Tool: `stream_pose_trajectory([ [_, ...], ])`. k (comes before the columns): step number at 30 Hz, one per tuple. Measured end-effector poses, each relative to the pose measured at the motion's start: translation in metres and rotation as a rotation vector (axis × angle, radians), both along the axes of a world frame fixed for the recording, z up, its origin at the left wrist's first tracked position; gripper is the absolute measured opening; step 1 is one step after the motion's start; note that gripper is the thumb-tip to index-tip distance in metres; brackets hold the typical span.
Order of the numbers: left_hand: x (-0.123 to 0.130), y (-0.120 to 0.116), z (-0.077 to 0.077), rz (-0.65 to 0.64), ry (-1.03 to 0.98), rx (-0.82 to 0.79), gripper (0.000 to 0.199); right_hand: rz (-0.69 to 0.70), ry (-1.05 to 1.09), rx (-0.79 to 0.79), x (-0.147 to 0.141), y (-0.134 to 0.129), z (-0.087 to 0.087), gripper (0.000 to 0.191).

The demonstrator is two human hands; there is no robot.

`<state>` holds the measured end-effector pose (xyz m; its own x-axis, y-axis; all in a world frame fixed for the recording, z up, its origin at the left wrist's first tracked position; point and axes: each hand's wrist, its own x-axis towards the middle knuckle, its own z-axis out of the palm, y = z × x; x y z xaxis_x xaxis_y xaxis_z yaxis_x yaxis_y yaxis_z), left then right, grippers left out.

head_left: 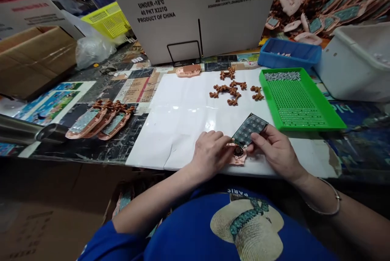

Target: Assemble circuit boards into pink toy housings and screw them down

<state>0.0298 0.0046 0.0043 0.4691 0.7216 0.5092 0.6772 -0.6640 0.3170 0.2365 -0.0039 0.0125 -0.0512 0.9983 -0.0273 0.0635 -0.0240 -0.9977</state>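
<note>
Between finger and thumb, my right hand (278, 151) pinches a dark keypad circuit board (250, 129), tilted with its rows of keys upward. My left hand (210, 151) is closed on the left side of a pink plastic shell (239, 158), just below the board; a round dark part shows in the shell. Its left fingertips are partly hidden. Beyond both hands, several brown bone-shaped pieces (224, 89) lie loose on the white work surface (173, 131). Another pink shell (188, 70) lies at the back of it.
A green tray (304, 116) with small screws stands right, before a blue bin (289, 55) and a white tub (359, 61). Pink shells with brown pieces (100, 120) lie left, near a metal tube (30, 129). A large white carton (198, 9) stands behind.
</note>
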Motion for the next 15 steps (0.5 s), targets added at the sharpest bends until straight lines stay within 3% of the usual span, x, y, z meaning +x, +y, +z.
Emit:
stream_pose_trajectory([
  [9, -0.003, 0.004, 0.000, -0.073, 0.023, -0.055, 0.024, -0.021, -0.024, -0.044, 0.006, 0.000, 0.000, 0.045],
  [15, -0.001, 0.012, 0.007, -0.139, 0.086, -0.204, 0.020, -0.008, -0.050, -0.046, 0.006, -0.002, 0.000, 0.047],
])
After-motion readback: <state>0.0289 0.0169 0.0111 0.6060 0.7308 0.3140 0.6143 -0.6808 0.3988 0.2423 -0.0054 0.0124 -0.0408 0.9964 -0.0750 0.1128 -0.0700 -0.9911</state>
